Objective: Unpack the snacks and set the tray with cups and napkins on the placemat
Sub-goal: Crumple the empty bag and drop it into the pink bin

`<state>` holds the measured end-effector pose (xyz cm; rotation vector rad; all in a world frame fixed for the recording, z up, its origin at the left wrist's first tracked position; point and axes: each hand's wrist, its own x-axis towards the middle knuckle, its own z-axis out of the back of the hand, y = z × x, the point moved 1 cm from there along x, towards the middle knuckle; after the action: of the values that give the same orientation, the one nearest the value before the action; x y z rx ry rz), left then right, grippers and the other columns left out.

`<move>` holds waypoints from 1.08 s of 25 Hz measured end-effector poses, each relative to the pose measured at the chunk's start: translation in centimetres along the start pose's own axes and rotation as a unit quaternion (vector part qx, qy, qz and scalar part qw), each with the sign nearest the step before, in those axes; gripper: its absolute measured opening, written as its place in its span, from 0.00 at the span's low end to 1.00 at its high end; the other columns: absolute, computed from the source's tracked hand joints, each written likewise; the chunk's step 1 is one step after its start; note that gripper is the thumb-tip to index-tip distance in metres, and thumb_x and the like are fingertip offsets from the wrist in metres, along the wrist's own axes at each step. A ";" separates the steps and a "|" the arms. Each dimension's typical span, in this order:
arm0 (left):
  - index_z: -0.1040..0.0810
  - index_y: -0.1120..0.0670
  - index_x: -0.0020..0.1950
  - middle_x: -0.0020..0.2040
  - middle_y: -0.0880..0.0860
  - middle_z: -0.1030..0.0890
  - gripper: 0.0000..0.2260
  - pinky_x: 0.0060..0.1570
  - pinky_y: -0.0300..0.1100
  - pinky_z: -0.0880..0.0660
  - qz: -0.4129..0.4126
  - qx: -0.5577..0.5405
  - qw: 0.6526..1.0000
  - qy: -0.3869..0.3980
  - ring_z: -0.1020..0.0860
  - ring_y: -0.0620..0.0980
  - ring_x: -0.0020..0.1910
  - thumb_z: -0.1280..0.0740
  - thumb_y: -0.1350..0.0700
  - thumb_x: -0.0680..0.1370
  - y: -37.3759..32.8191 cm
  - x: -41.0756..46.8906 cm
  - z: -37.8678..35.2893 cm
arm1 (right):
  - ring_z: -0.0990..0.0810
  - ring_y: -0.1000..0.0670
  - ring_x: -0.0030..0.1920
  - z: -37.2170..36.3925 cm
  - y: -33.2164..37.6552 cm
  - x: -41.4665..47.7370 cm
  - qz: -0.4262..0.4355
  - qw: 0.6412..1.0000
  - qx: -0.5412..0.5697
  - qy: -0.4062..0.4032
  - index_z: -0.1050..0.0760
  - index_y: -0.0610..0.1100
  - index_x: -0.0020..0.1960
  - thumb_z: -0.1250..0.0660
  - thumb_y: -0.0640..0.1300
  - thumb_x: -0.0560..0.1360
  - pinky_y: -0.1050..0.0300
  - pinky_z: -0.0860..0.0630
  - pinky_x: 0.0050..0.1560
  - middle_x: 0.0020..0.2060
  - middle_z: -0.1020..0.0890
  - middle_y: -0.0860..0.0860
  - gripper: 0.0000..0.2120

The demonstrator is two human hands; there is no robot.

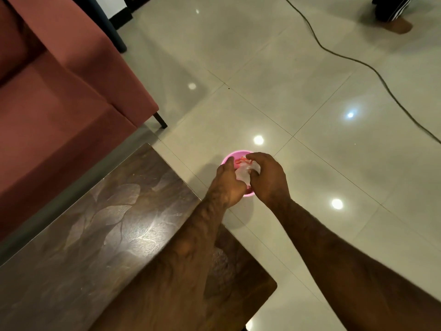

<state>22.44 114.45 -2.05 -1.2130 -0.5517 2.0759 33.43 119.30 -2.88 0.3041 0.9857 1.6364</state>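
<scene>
- The left hand (229,185) is reaching out past the table corner, its fingers curled around the left side of a crumpled white wrapper (244,174).
- The right hand (268,176) is pinching the same wrapper from the right, so both hands are gripping it together.
- The wrapper is hovering over a small pink bin (235,156) that is standing on the tile floor (310,91), just beside the table (95,223).
- Inside the bin, red and white scraps are showing; most of its inside is hidden by the hands.
- To the far left, a pink sofa (59,91) is sitting close to the table.
- To the right, a dark cable (334,51) is running across the floor, well apart from the bin.
- No tray, cups, napkins or placemat are showing, so that part of the task looks not yet done.
- Risk: the bin's mouth looks narrow, so a light wrapper let go off-centre could be landing on the floor instead.
- Risk: a hand pressing on the rim could be tipping the bin and spilling the scraps.
</scene>
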 end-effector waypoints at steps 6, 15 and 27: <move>0.41 0.53 0.80 0.73 0.57 0.32 0.35 0.55 0.42 0.27 0.003 0.038 0.999 0.002 0.28 0.58 0.69 0.30 0.63 0.76 1.1 2.3 0.1 | 0.26 0.43 0.74 -0.8 -2.8 3.9 0.020 0.998 -0.043 0.034 0.21 0.42 0.70 0.29 0.35 0.74 0.51 0.28 0.72 0.72 0.24 0.44 0.24; 0.37 0.54 0.77 0.72 0.56 0.31 0.35 0.64 0.48 0.25 0.000 0.096 0.995 0.006 0.26 0.56 0.67 0.24 0.57 0.74 1.7 -0.2 0.2 | 0.26 0.44 0.73 -0.8 -4.0 0.8 0.020 0.997 -0.036 0.061 0.24 0.44 0.72 0.28 0.38 0.76 0.47 0.25 0.72 0.75 0.27 0.48 0.25; 0.46 0.50 0.81 0.82 0.54 0.44 0.37 0.72 0.56 0.34 -0.078 0.272 0.957 -0.058 0.40 0.57 0.79 0.31 0.52 0.77 3.0 -9.3 5.5 | 0.28 0.43 0.75 0.0 3.9 -7.2 0.109 0.974 -0.161 0.113 0.35 0.49 0.81 0.23 0.46 0.72 0.38 0.21 0.66 0.77 0.29 0.51 0.40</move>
<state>19.94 105.50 4.25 -0.7072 -0.1002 1.9862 33.08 112.84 2.14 0.0046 0.8565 2.0333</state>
